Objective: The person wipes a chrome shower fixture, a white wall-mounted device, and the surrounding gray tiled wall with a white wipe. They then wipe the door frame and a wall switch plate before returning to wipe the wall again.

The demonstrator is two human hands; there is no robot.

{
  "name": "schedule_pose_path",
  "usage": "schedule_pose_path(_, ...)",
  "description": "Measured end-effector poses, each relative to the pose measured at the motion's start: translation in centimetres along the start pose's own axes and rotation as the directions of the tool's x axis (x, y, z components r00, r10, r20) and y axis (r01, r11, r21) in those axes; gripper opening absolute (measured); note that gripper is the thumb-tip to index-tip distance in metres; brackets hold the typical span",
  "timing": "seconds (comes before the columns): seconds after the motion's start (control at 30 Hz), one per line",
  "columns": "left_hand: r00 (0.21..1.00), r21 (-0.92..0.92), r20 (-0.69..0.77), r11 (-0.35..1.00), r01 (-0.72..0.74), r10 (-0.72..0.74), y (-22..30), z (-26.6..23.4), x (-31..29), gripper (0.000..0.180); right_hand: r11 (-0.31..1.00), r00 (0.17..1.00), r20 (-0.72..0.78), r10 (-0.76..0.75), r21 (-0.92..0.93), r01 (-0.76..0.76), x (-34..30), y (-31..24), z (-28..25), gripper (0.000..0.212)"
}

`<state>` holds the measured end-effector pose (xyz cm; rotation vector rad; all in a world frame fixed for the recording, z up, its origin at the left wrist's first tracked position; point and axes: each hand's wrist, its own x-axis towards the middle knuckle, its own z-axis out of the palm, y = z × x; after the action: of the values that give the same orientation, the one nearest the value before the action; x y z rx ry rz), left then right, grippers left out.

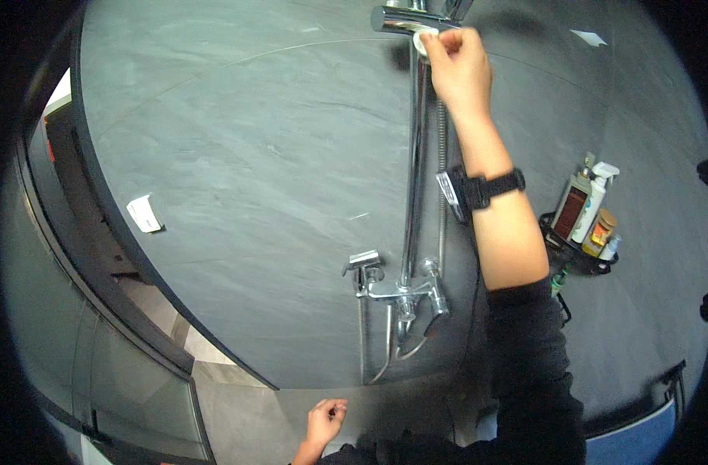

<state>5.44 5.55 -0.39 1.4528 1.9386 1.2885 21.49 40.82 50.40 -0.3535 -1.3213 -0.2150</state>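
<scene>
My right hand (pixel 461 66) is raised high to the shower fixture, its fingers pinched on a small white pad (pixel 422 43). The pad lies against or just below the chrome cylindrical holder (pixel 400 21); I cannot tell whether it touches. Behind the hand runs the chrome riser pipe (pixel 413 170), with a ribbed metal hose (pixel 442 139) beside it. Low in the view, away from the fixture, my left hand (pixel 325 422) hangs with its fingers loosely curled in, and nothing shows in it. A black strap with a small device (pixel 478 192) sits on my right forearm.
Lower on the grey wall are a chrome mixer tap (pixel 404 294) and a small hand sprayer (pixel 363 262). A black corner shelf (pixel 579 252) holds several bottles at the right. A white wall plate (pixel 144 214) and a glass door (pixel 137 380) are at the left.
</scene>
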Motion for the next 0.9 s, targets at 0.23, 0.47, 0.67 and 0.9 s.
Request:
schedule_pose_path(0.23, 0.997, -0.009, -0.034, 0.998, 0.069, -0.07, -0.8, -0.6, -0.9, 0.012, 0.967, 0.994, 0.053, 0.096, -0.243, -0.08, 0.8, -0.4, 1.8, 0.037)
schedule_pose_path(0.47, 0.994, 0.047, 0.015, 0.993, 0.11, -0.111, -0.9, -0.1, -0.2, 0.014, 0.89, 0.935, 0.337, 0.113, -0.453, 0.056, -1.7, -0.4, -0.2, 0.036)
schedule_pose_path(0.67, 0.996, 0.031, 0.089, 0.999, -0.01, 0.007, 0.5, 1.2, 0.8, 0.014, 0.873, 0.752, 0.503, 0.426, -0.447, -0.196, -15.9, -1.0, -4.6, 0.03)
schedule_pose_path(0.9, 0.994, 0.014, 0.11, 1.0, -0.023, 0.022, 1.9, 1.4, 0.5, 0.013, 0.777, 0.438, 0.646, 0.625, -0.571, -0.264, -30.8, 0.3, -8.6, 0.035)
